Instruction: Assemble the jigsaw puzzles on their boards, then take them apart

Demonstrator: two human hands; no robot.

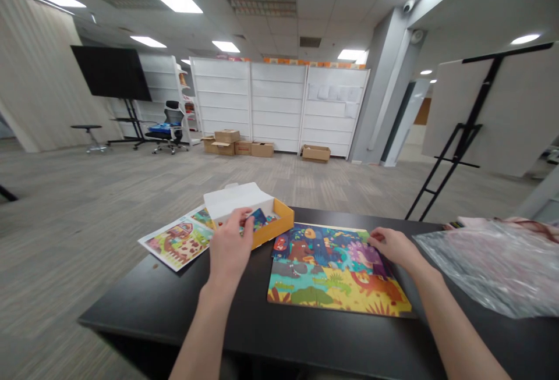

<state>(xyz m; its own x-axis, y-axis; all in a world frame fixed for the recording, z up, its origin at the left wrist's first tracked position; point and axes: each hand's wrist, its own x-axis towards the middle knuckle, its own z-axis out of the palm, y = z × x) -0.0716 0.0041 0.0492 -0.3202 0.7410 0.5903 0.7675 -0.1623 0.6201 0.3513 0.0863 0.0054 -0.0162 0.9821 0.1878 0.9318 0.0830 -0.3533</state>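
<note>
In the head view, a colourful rectangular jigsaw puzzle (334,275) with cartoon animals lies flat on a black, smooth-topped counter (174,307), and I'll place everything by that puzzle. Its near half is yellow and teal, with an orange lion and green crocodiles; its far half is mostly dark blue, with a brown bear and a purple animal.

The person's right hand (395,246) is at the puzzle's far right corner, its grip drawn nearly closed, fingertips at the edge; I can't tell whether they have hold of a piece.

Left of the puzzle, the left hand (231,246) reaches over an open yellow cardboard box (279,221) with a white inner flap. Thumb and forefinger curve close together beside a dark blue puzzle piece (258,216); whether that grip has hold of it, I can't make out. More small pieces show inside the box, just beside the puzzle's far left corner.

Farther left of the puzzle lies a white-bordered printed farm picture sheet (181,243). To its right sits a crumpled clear plastic bag (493,266).
</note>
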